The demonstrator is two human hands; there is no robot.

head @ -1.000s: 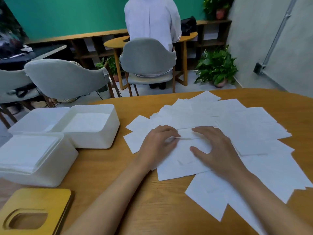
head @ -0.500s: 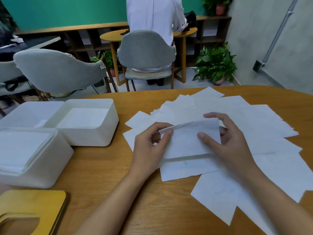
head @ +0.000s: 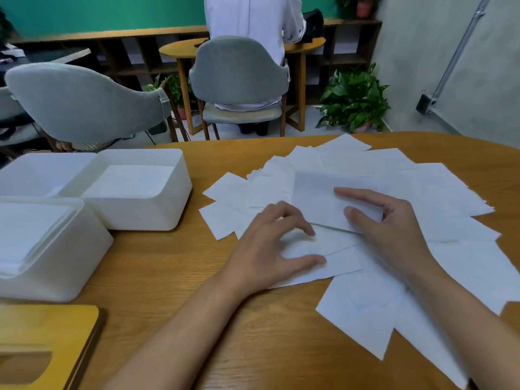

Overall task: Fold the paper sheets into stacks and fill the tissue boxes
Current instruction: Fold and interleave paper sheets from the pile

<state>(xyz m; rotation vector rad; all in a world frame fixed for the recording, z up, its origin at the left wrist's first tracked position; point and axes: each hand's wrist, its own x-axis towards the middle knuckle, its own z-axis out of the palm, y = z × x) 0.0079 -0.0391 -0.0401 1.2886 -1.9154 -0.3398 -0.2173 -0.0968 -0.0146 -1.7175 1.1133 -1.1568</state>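
Left to right. Wooden lid (head: 42,347) at 7 o'clock, yellow, rounded corners, oval slot. White matte plastic tissue boxes (head: 135,198) at 9 to 10 o'clock, rounded rectangles, flat paper stacks inside. Grained wooden table (head: 183,277). Left hand (head: 267,249) at centre: released, bent fingertips and thumb pressing the sheet's lower half. Folded sheet (head: 315,201) at 12 o'clock, thin, soft, crease along its near edge. Right hand (head: 394,232): I see forefinger and thumb lying on the fold, gripping nothing. Loose paper sheets (head: 439,192) fan from 12 to 4 o'clock. Half a second ago both hands pinched that sheet in the air; now it's down.
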